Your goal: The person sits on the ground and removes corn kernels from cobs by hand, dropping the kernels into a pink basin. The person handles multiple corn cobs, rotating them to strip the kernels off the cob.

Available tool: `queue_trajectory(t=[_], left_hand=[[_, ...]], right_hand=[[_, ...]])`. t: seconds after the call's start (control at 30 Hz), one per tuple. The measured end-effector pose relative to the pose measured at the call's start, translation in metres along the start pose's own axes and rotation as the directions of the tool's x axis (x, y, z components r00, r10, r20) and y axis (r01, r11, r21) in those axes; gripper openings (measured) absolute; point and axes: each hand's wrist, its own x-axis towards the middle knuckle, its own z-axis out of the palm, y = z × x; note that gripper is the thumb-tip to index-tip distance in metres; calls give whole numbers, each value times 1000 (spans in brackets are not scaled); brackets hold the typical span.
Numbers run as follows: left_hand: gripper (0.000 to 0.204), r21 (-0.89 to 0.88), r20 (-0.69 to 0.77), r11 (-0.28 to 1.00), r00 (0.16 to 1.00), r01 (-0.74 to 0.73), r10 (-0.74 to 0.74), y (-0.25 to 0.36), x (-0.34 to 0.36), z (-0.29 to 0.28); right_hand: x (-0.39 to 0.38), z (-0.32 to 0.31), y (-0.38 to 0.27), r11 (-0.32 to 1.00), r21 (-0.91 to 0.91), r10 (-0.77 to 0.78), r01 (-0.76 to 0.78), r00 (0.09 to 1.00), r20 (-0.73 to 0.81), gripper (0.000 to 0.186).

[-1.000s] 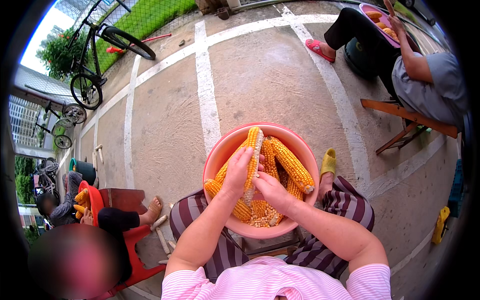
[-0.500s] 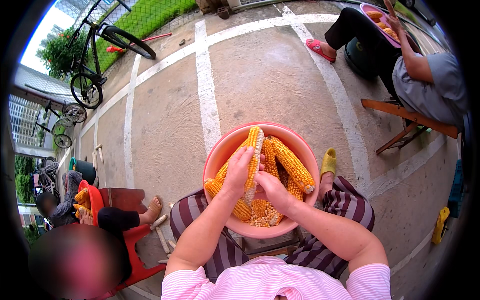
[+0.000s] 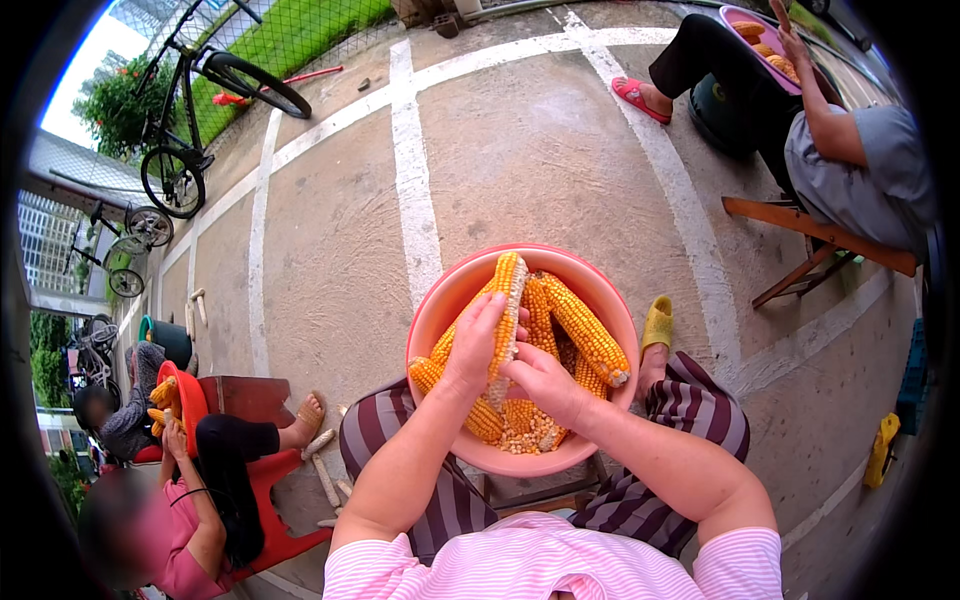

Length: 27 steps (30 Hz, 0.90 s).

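My left hand (image 3: 476, 345) is wrapped round a yellow corn cob (image 3: 509, 272), which stands tilted upward over a pink basin (image 3: 438, 312). A strip of the cob's right side is pale and bare of kernels. My right hand (image 3: 548, 384) is closed against the cob's lower part, its thumb and fingertips partly hidden. More whole cobs (image 3: 588, 332) lean inside the basin to the right and others lie under my hands. Loose kernels (image 3: 518, 440) lie in the near part of the basin, which sits between my knees.
At left, a person (image 3: 185, 500) on a red chair (image 3: 268, 495) handles cobs over a red basin (image 3: 190, 392). Stripped cobs (image 3: 325, 480) lie by my left leg. Another person (image 3: 865, 170) sits far right with a basin (image 3: 740, 18). A bicycle (image 3: 190, 110) stands far left.
My right hand has shifted slightly left and down along the cob. My left hand stays put. The person at left has moved, and their arms and hands now show at the red basin.
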Motion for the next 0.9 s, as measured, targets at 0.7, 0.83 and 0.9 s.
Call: queue_trajectory(t=[0.7,0.83,0.9], left_hand=[[31,-8,23,1000,1000,8,-8,1,2,-6],[31,10,12,1000,1000,6,-6,1,2,-5],[32,15,18,1000,1000,1,-2,0,3,-7]], right_hand=[[0,-2,-3,997,75,11,-13,1000,28,35],[2,-3,2,996,-57,-69,73,995,68,36],[2,-3,4,995,-33,-91,94,993,81,37]])
